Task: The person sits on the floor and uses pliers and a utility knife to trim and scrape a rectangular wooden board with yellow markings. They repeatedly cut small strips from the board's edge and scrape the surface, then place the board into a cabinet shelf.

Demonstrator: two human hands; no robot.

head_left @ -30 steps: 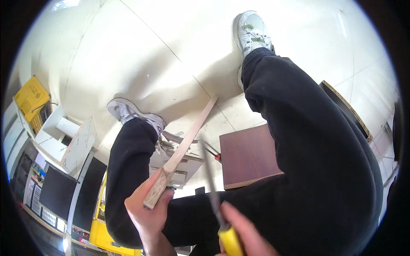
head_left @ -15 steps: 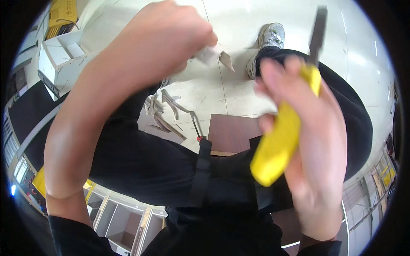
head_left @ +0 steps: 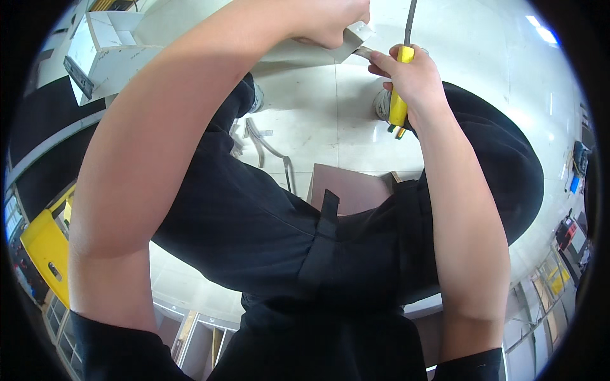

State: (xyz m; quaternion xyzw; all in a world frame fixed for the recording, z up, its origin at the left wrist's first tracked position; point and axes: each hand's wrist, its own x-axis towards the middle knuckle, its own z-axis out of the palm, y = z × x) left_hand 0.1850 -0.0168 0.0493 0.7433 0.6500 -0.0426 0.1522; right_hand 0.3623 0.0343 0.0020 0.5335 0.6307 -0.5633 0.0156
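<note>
My left hand (head_left: 333, 24) is closed on a light grey board (head_left: 298, 52) near its end, at the top of the view. The hand partly covers the board. My right hand (head_left: 416, 76) grips a file (head_left: 399, 89) by its yellow handle, with the long dark blade pointing up and away. My right thumb and fingertips also pinch a narrow strip (head_left: 364, 53) at the board's end corner. Whether the strip is still attached to the board cannot be made out.
Loose bent strips (head_left: 259, 143) lie on the pale tiled floor. A brown panel (head_left: 343, 184) is between my legs. An open white cabinet or drawer box (head_left: 124, 60) stands at far left, and a yellow stool (head_left: 47, 251) at left. Behind me are cabinet frames (head_left: 197, 343).
Both hands have moved up and closer together. My right hand, blurred before, has brought the file left and now pinches the strip at the board's end. The view has shifted slightly.
</note>
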